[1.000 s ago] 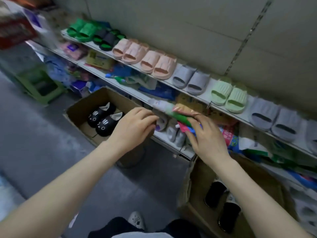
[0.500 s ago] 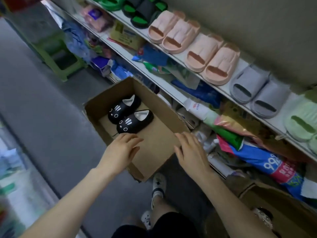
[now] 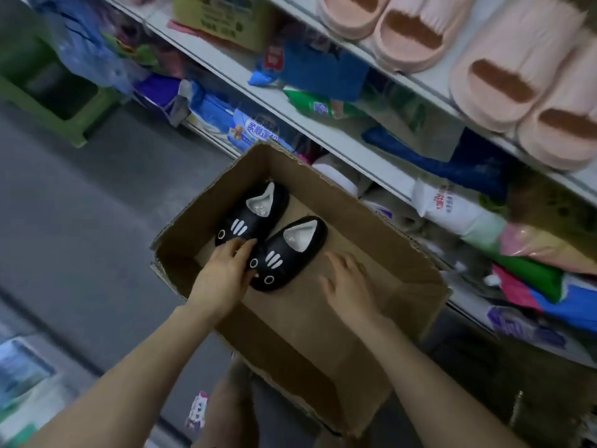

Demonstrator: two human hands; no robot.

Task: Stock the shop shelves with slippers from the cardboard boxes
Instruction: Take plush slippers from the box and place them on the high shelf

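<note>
Left grip [image 3: 226,273] lies open-fingered on the black slippers [image 3: 287,273] near the cardboard box's [image 3: 210,195] left wall; right grip [image 3: 349,282] spreads open over bare box floor.

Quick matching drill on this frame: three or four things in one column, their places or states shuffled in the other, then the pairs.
1 black cat slippers
2 pink slippers
3 green stool
4 right hand

a on the floor
b holding nothing, fingers straight
c on the upper shelf
d in the cardboard box

Pairs: 1-d, 2-c, 3-a, 4-b
</note>
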